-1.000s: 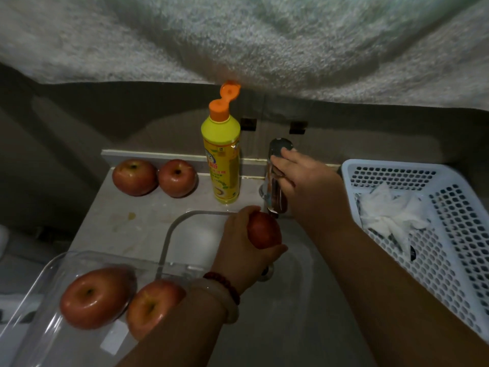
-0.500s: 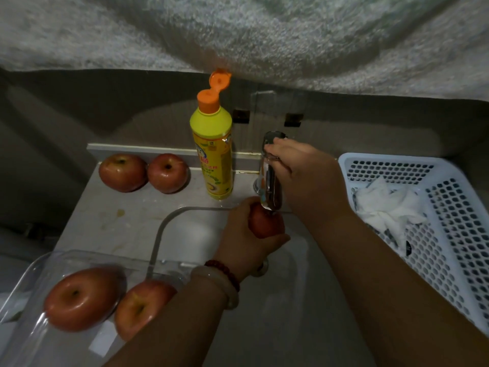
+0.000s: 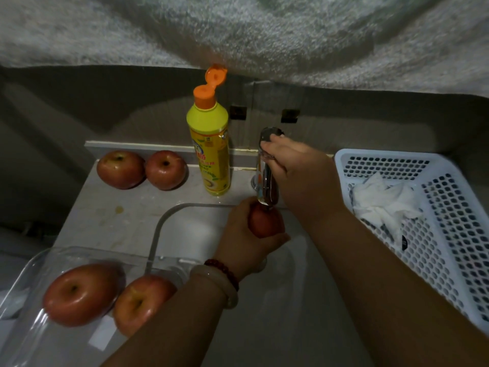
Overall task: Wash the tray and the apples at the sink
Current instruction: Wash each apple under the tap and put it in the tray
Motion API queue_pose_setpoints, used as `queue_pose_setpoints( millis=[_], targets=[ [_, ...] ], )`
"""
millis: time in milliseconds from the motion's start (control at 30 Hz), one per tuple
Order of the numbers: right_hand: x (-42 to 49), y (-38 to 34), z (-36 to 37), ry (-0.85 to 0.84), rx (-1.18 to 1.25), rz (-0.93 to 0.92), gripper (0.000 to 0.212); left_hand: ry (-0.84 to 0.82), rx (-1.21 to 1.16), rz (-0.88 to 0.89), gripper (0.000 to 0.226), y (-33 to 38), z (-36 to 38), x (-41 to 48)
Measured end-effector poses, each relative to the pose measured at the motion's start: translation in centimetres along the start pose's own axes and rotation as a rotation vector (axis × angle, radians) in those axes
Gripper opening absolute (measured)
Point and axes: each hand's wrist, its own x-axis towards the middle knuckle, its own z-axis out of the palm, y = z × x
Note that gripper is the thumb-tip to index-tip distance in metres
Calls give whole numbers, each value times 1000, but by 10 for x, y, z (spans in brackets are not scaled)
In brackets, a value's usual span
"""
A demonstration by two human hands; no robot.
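Note:
My left hand [image 3: 243, 234] grips a red apple [image 3: 266, 221] over the sink basin [image 3: 185, 234], right under the spout of the chrome faucet [image 3: 267, 178]. My right hand [image 3: 296, 170] rests on the faucet's top, fingers curled over its handle. A clear plastic tray [image 3: 29, 335] sits at the lower left with two red apples in it, a large apple [image 3: 79, 294] and a second apple [image 3: 141, 303] partly behind my left forearm. Two more apples stand at the counter's back left, a left apple [image 3: 120, 169] and a right apple [image 3: 166, 170].
A yellow dish-soap bottle [image 3: 210, 154] with its orange cap flipped open stands behind the sink, left of the faucet. A white perforated basket [image 3: 449, 234] holding crumpled white paper sits on the right. Grey counter [image 3: 105, 215] lies between the back apples and the tray.
My left hand has lifted the apple closer under the spout. My right hand stays on the faucet handle. The view has shifted slightly.

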Motion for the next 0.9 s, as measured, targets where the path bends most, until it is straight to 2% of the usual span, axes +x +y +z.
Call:
queue_pose_setpoints(
  millis=[367,733,900],
  targets=[
    [-5,1,-1,-2,-44,-69,29,-16,24,-22,69,-1,-2,-1],
    [-1,3,1,111,-36,-142,23,6,36,-14,69,2,-3,-5],
    [-2,3,0,98,-25,-103,23,23,43,-7,69,1,-3,-5]
  ],
)
